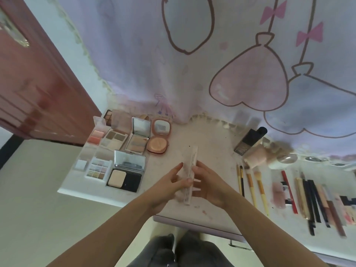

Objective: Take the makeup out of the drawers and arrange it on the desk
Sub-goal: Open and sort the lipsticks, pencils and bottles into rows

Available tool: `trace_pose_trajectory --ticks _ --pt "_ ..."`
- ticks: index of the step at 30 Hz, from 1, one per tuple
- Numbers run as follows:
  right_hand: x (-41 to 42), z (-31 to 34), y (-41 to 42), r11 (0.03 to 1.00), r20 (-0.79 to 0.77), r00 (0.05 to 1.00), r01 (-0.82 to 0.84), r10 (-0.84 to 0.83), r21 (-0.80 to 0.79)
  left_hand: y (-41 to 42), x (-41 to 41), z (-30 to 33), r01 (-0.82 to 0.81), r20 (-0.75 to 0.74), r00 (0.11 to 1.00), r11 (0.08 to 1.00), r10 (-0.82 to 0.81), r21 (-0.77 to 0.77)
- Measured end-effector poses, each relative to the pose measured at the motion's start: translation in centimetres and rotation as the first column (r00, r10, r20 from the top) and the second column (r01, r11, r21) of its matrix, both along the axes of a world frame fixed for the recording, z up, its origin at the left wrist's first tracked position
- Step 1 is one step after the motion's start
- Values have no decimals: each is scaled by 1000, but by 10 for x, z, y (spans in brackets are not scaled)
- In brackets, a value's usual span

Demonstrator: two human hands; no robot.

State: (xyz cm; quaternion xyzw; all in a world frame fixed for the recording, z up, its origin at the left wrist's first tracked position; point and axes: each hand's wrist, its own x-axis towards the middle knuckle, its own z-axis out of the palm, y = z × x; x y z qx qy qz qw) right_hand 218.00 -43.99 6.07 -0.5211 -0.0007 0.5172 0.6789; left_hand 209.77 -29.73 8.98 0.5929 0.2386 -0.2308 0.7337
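- We see bare worktop (212, 143) at frame centre, between the open palettes (119, 151) at left and the brushes and pencils (300, 193) at right; its near edge runs just below our wrists.
- Our left hand (173, 185) and right hand (209, 183) both pinch a long pale box (189, 174), fingers curled round its sides, at frame centre.
- The box looks narrow, whitish, smudged pink.

No lettering can be read anywhere: print on the long flat case (189, 175) held over the desk (215, 151) and on the tubes (287, 189) is blurred.
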Motion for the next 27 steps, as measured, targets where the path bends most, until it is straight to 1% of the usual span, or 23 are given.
trace_pose_trajectory --ticks 3,4,7,8,10,13,15,16,17,19,20,21,23,27 --pt "-8 2 8 1000 -9 1000 -3 3 18 19 -14 -1 -87 -25 996 987 84 -134" --pt "-10 1 9 1000 -24 1000 -14 14 28 25 -20 -2 -99 -37 995 984 94 -150" --pt "-19 -2 18 998 -82 996 -19 24 62 47 -35 1 -90 -51 995 991 85 -102" --pt "-21 -3 21 999 -90 996 11 -6 50 55 -39 3 -96 -45 995 992 92 -85" --pt "-24 -7 25 995 -63 993 97 -98 -31 74 -46 7 -120 -37 992 992 120 -24" --pt "-30 -18 26 973 31 981 194 -191 -129 98 -52 10 -137 20 991 981 135 137" --pt "-36 -24 27 939 113 965 255 -235 -230 108 -52 11 -158 76 987 958 144 239" --pt "-39 -28 29 912 189 955 277 -227 -304 112 -51 10 -174 97 984 941 152 291" --pt "-41 -31 32 877 289 940 287 -181 -385 114 -49 10 -188 113 981 922 158 340" --pt "-43 -38 41 792 460 888 277 5 -544 118 -45 8 -196 139 979 884 150 424" --pt "-44 -40 46 746 507 858 282 86 -604 120 -43 7 -182 147 981 865 127 467" --pt "-44 -40 50 712 531 838 298 124 -636 121 -42 7 -164 150 984 843 101 512" --pt "-44 -39 55 687 565 814 334 136 -646 123 -40 6 -145 145 987 801 74 580" --pt "-47 -37 58 678 595 791 359 144 -641 127 -39 3 -90 88 995 763 43 640"
